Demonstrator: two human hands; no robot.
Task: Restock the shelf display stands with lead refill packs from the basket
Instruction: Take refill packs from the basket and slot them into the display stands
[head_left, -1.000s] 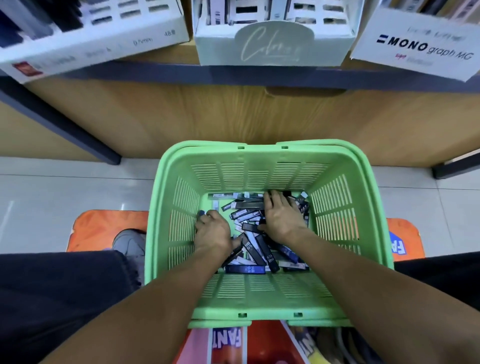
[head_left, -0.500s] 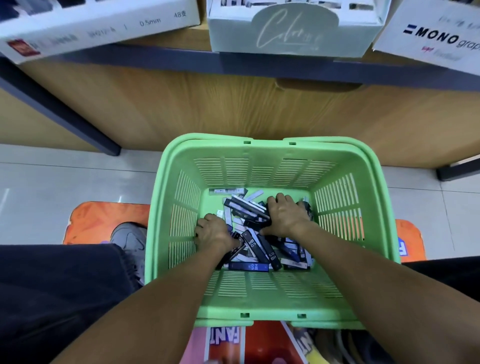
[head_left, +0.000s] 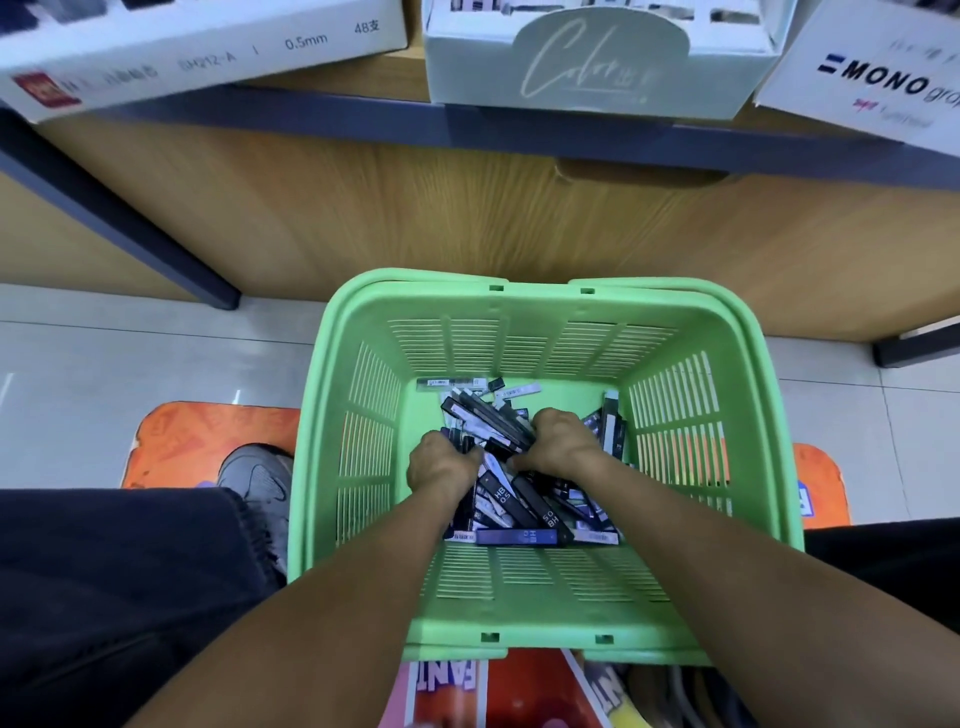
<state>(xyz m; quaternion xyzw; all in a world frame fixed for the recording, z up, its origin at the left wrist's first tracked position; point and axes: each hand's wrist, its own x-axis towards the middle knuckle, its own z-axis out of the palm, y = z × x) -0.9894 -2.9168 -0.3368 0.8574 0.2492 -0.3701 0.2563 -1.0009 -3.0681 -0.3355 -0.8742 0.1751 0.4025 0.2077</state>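
A green slatted basket (head_left: 363, 415) stands on the floor in front of me, with several dark lead refill packs (head_left: 524, 512) piled on its bottom. Both my hands are down in the pile, close together. My left hand (head_left: 441, 462) has its fingers curled round some packs at the pile's left. My right hand (head_left: 561, 441) grips a bundle of black packs (head_left: 483, 415) that fans out up and to the left of it. Above, on the shelf, stand a white display stand (head_left: 592, 57) with script lettering, a 0.5mm box (head_left: 197, 57) and a MONO box (head_left: 872, 78).
The shelf's dark edge (head_left: 311, 114) and wooden panel (head_left: 467, 218) rise right behind the basket. A grey shoe (head_left: 260, 483) and dark trouser legs flank the basket on an orange mat (head_left: 197, 441). Colourful packaging (head_left: 467, 691) lies under the basket's near rim.
Both hands have drawn together at the middle of the pile and closed on packs. The right hand went from lying flat on the packs to gripping a bundle.
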